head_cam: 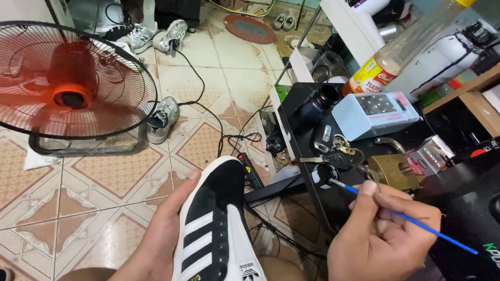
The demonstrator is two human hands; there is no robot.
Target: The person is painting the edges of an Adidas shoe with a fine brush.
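Far left there's a red floor fan sitting on the tiled floor, blades blurred, with a few grey sneakers scattered behind and beside it and a black cable snaking across the tiles. Moving in, the left hand is wrapped around a black sneaker with white stripes, fingers curled along its far side and the thumb tip up near the toe, so it's cradled low in the middle, over the lap, toe pointing away. Right of that, the right hand pinches a thin blue paintbrush between thumb and fingers, pretty narrow grip, with the brush tip touching a small open black pot sitting on the black table. Just behind the pot are a bunch of keys and a brass padlock, then a dark blue bottle and a pale blue box further back. A big clear plastic bottle with a yellow label leans above that, and a black device fills the right edge.
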